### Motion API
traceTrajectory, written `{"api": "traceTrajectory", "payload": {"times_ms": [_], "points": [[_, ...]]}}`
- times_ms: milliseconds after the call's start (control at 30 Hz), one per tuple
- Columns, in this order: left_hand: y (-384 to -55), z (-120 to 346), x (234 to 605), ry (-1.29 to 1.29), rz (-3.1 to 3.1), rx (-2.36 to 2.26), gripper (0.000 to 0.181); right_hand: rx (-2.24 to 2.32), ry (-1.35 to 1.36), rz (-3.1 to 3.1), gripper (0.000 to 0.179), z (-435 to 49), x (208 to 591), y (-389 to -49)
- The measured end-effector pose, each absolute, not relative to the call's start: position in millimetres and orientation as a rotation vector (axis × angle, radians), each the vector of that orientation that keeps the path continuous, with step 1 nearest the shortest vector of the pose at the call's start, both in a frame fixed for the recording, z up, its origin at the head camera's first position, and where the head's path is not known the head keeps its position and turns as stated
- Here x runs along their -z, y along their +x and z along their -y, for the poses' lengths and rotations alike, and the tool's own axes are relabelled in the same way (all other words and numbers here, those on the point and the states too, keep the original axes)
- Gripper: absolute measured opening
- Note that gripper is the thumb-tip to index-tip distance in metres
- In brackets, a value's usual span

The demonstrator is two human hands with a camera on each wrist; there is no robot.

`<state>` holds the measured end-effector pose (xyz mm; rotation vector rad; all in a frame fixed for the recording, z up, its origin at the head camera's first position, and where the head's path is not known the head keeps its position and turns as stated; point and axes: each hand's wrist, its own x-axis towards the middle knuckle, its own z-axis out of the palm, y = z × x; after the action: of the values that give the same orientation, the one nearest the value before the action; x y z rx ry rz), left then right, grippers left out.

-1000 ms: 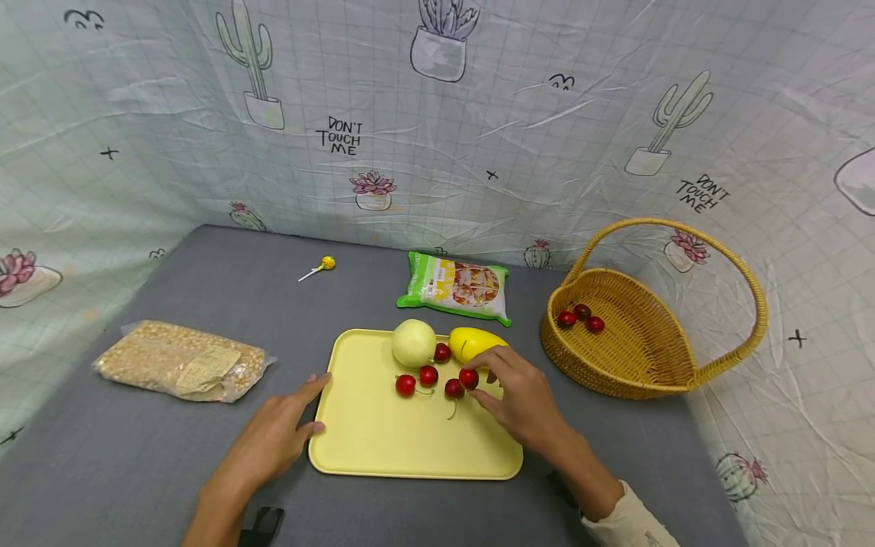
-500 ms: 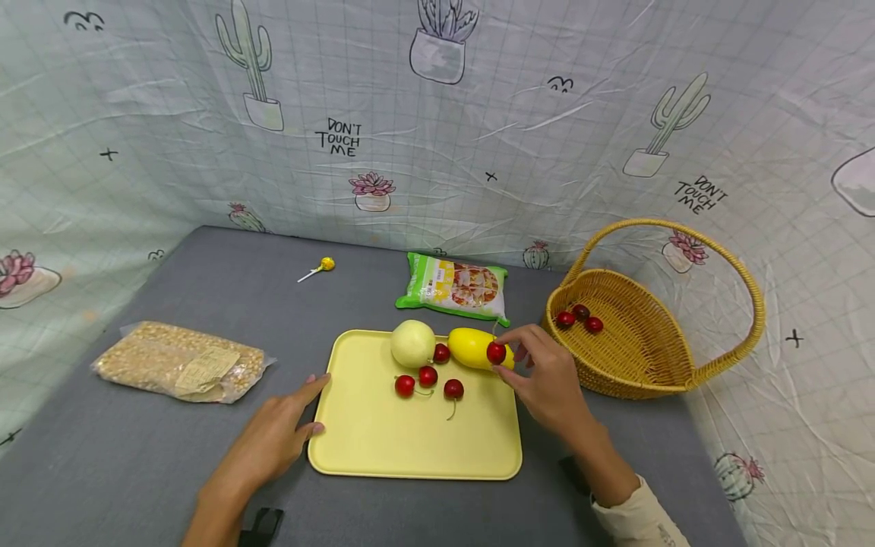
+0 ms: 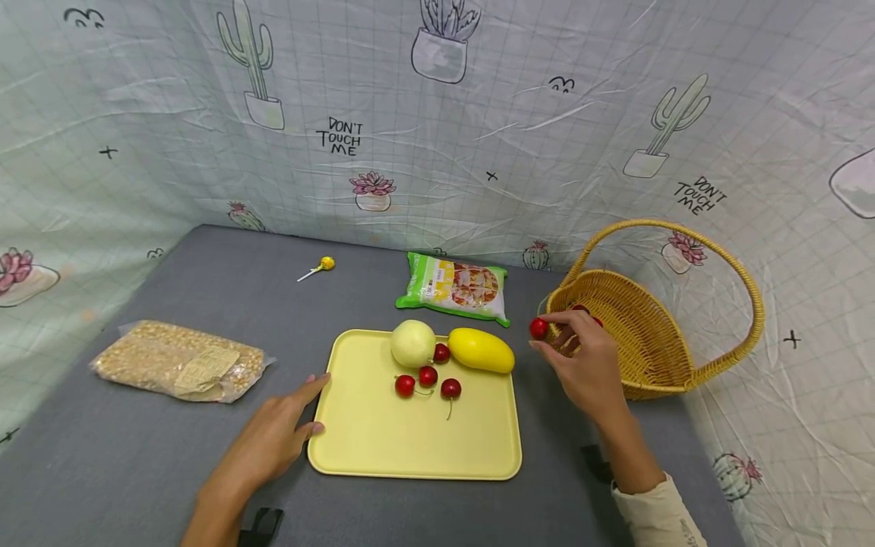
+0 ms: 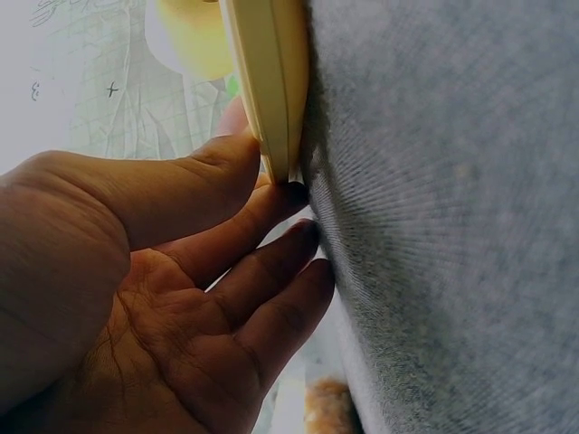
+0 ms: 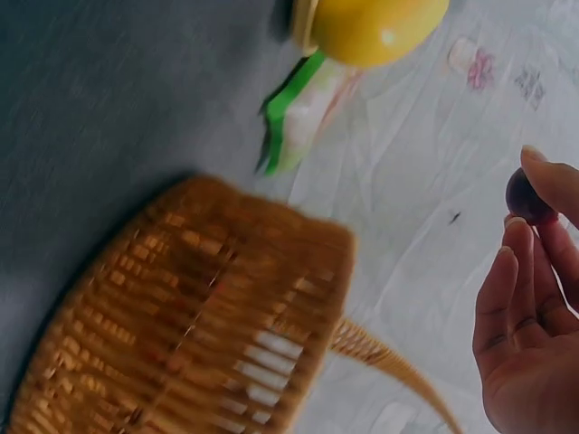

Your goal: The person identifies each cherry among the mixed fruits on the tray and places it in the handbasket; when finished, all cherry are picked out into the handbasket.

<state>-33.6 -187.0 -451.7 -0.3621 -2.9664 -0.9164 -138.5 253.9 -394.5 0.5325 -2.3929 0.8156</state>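
Between thumb and fingertips my right hand (image 3: 586, 365) pinches a red cherry (image 3: 538, 328) by the left rim of the wicker basket (image 3: 639, 346). In the right wrist view that cherry (image 5: 529, 197) looks dark, with the basket (image 5: 181, 316) below and to its left. My left hand (image 3: 270, 437) touches the left edge of the yellow tray (image 3: 410, 444), thumb and index finger spread apart; in the left wrist view the thumb lies against the tray's rim (image 4: 262, 81). On the tray are several cherries (image 3: 428, 376), a pale green round fruit (image 3: 413, 343) and a yellow mango-like fruit (image 3: 481, 350).
Cherries (image 3: 579, 308) in the basket are partly hidden behind my right hand. The basket's tall handle (image 3: 741, 277) arches over it. A green-and-white food packet (image 3: 456, 287) lies behind the tray, a lollipop (image 3: 321, 266) at back left, and a bag of corn kernels (image 3: 181, 361) on the left.
My right hand has lifted a cherry off the tray and carried it right, past the yellow fruit, to the basket's left rim. My left hand stays at the tray's edge.
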Motion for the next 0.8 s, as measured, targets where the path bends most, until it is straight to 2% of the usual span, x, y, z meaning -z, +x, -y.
{"api": "traceTrajectory", "payload": {"times_ms": [800], "points": [[-34.0,187.8,452.1,-0.358,2.974,0.946,0.074,-0.738,0.2,2.399,0.041,-326.9,417.9,-181.5]]}}
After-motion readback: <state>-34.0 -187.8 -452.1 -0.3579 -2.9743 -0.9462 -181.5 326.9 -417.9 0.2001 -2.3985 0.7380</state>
